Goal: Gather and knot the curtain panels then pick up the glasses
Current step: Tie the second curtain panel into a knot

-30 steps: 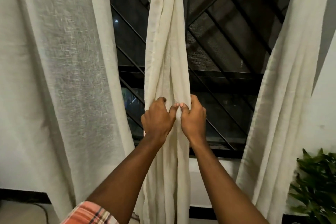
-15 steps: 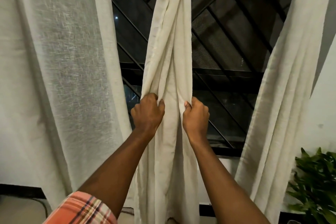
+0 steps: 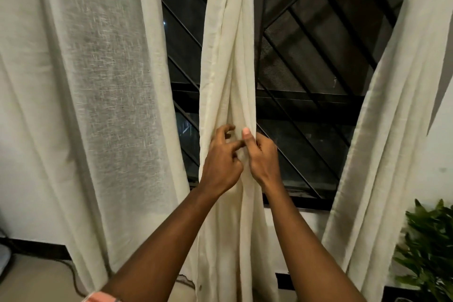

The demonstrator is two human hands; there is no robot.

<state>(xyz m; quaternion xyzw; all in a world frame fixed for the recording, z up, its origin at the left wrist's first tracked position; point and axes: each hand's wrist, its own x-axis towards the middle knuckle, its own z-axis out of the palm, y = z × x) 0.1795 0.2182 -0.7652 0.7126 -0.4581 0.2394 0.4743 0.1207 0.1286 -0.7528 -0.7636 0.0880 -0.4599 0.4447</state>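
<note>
The middle cream curtain panel (image 3: 228, 56) hangs bunched in front of the dark window, its top running out of the frame. My left hand (image 3: 220, 162) lies against its folds at waist height with loosely curled fingers; whether it pinches cloth I cannot tell. My right hand (image 3: 261, 157) grips the panel's right folds, thumb up on the cloth. The two hands touch each other. A wider sheer panel (image 3: 98, 105) hangs at the left and another panel (image 3: 392, 117) at the right. No glasses are in view.
The window (image 3: 318, 68) behind has a black metal grille with slanted bars. A green leafy plant (image 3: 431, 247) stands at the lower right. A dark cable (image 3: 73, 274) lies on the floor at the lower left, by the black skirting.
My hands were spread apart on the middle panel half a second ago and have come back together at its centre. The view has dropped slightly, so the knot at the top is out of frame.
</note>
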